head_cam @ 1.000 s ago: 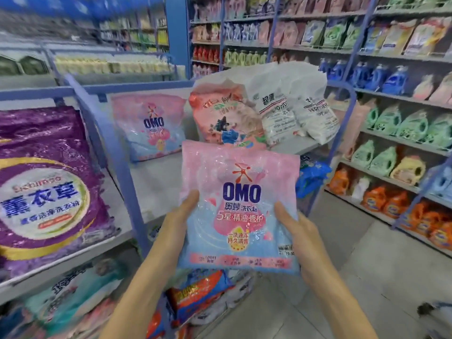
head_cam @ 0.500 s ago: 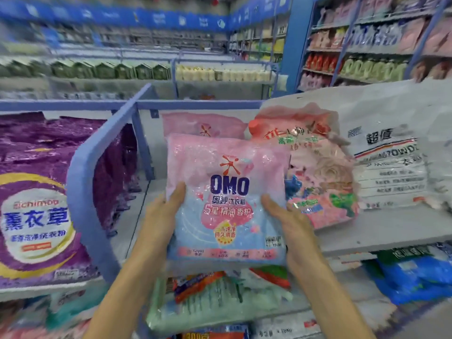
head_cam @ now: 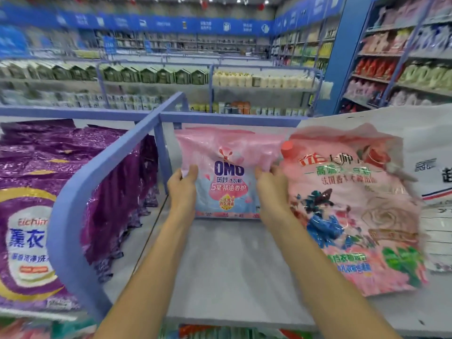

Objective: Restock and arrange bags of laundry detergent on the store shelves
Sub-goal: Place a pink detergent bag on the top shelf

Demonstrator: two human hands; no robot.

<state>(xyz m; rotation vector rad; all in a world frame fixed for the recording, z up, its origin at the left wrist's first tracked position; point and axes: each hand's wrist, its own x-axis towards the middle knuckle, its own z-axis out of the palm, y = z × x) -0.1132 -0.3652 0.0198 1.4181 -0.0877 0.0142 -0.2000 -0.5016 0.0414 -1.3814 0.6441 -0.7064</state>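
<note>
OMO bag (head_cam: 228, 182) upright near the back of the shelf (head_cam: 234, 265), both hands on it

It sits dead centre of the frame, its bottom edge on the grey shelf. It's got a crinkly pink top, a pale blue lower half, a dark blue logo and red Chinese text on a pink patch. The left hand (head_cam: 182, 189) grips its left edge and the right hand (head_cam: 272, 192) its right edge, thumbs on the front. A bigger pink rose bag (head_cam: 354, 216) sits right beside it on the right. The blue divider (head_cam: 97, 167) is on the left, with purple bags (head_cam: 29, 216) at frame left.
</note>
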